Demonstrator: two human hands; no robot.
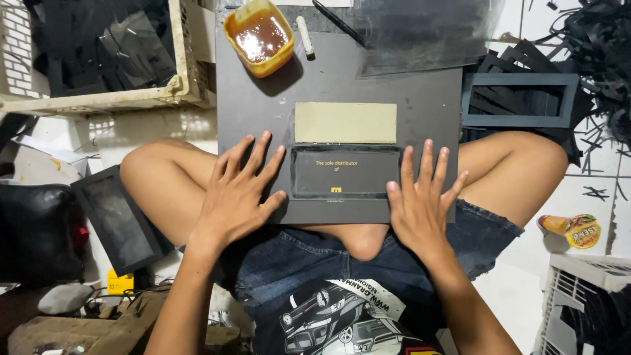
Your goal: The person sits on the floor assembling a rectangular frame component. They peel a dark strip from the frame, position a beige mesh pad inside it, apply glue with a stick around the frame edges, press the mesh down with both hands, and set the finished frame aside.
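Both flat: left hand and right hand flank black panel.

Black rectangular tray lying flat on grey board, below tan card.

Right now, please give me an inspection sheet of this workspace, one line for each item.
Surface: dark grey board lying across the person's lap.
Job's things: flat black panel with a raised edge; tan card just above it.
Clutter: yellow tub of brown liquid, small stick, clear sheet.
Hands: left hand and right hand open, flat on the board beside the panel.
Cables: nothing seen.
Surroundings: white crate, black frame, black strips, tiled floor.
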